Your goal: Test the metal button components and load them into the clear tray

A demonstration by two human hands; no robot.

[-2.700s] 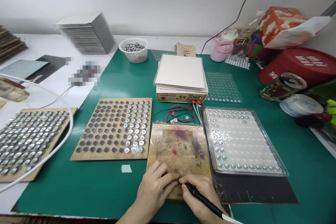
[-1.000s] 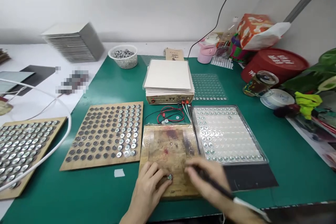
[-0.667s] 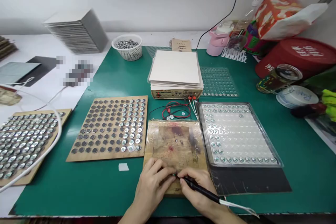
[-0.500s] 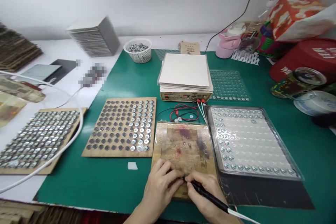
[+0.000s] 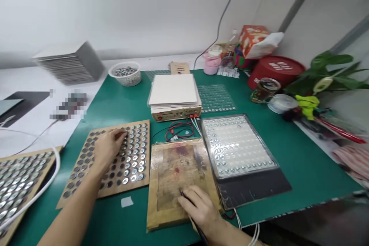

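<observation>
My left hand reaches over a brown board set with rows of small round discs, dark ones on the left and shiny silver ones on the right. Thumb and forefinger are pinched on a small round disc at the board's far edge; the fingers partly hide it. My right hand is closed around a black pen-shaped tool, its tip over the near part of a stained wooden block. To the right lies a clear tray with silver discs in some of its pockets.
Behind the block stands an instrument box with white sheets on top and red and black leads before it. A white basket holds small metal parts. Another disc-filled board and a white cable lie left.
My left hand has moved from the wooden block leftward and away to the disc board. My right hand stays by the block with the black tool. The camera view has shifted to the right.
</observation>
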